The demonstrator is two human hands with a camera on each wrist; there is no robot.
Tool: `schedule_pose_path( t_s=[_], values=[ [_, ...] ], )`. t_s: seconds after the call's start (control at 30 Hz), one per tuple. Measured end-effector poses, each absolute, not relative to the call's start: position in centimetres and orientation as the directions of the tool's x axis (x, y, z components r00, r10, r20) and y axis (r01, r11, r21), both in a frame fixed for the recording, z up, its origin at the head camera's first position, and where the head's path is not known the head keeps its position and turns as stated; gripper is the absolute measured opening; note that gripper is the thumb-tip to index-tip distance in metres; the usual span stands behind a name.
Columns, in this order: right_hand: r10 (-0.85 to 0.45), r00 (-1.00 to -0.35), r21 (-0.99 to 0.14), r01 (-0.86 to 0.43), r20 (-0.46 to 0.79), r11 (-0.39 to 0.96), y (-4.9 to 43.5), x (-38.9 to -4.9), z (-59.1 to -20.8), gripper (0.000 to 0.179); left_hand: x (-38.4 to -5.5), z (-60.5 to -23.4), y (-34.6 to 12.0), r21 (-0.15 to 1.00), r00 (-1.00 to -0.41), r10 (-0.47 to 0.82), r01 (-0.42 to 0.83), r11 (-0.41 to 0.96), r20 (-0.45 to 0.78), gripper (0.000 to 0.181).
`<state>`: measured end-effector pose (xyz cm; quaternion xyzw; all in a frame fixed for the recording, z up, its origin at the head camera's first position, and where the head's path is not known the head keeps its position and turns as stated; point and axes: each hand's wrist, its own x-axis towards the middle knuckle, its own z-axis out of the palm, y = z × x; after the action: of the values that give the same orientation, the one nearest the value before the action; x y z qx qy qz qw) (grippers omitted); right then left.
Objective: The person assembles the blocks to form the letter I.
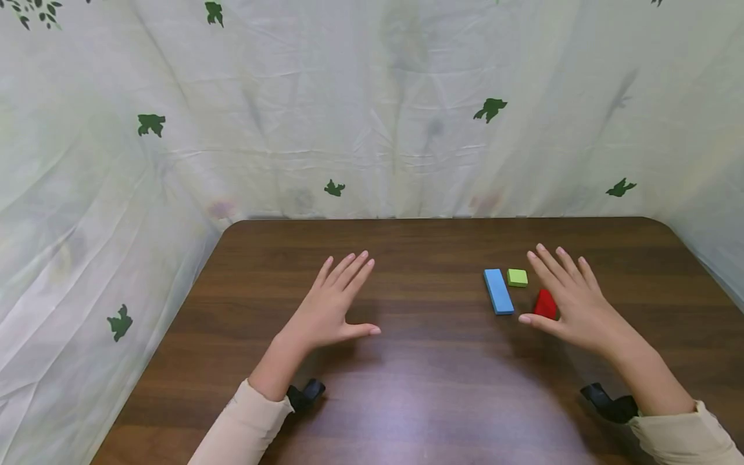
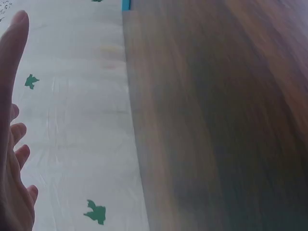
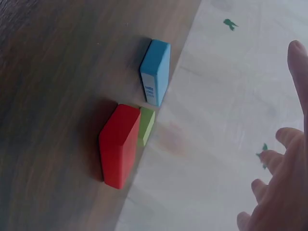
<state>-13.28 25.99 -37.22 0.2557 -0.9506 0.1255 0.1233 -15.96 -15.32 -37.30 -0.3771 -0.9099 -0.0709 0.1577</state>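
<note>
My left hand (image 1: 332, 307) hovers over the left half of the table, fingers straight and thumb spread, holding nothing. Toward the right, my right hand (image 1: 577, 307) is held in the air with its fingers extended and spread. Nearest to it is a red block (image 1: 545, 303), partly covered by that hand in the head view. A long blue block (image 1: 498, 292) lies left of the red one. Beside the blue block sits a small light green block (image 1: 517, 278). In the right wrist view, the blue block (image 3: 156, 72) has a white printed patch on one end.
The brown wooden table (image 1: 407, 387) has rounded far corners. Behind it and along its sides hangs a pale curtain (image 1: 360, 116) with green leaf-like patches. Black straps (image 1: 610, 403) circle both wrists.
</note>
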Motion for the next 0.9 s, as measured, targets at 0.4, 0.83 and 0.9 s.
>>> schedule_pose_path(
  t_s=[0.4, 0.83, 0.9],
  values=[
    [-0.405, -0.858, -0.258, -0.489, 0.317, 0.833, 26.8, -13.1, -37.7, 0.098, -16.9, -37.9, -12.5, 0.075, -0.632, 0.662, 0.743, 0.665, 0.403, 0.103],
    [-0.345, -0.878, -0.363, -0.456, 0.332, 0.812, 27.7, -13.1, -38.9, 0.100, -17.4, -38.8, -9.6, 0.176, -0.643, 0.644, 0.751, 0.636, 0.416, 0.106],
    [-0.341, -0.880, -0.380, -0.455, 0.332, 0.805, 27.8, -13.1, -39.0, 0.099, -17.4, -38.9, -9.1, 0.203, -0.649, 0.638, 0.749, 0.631, 0.414, 0.107]
  ],
)
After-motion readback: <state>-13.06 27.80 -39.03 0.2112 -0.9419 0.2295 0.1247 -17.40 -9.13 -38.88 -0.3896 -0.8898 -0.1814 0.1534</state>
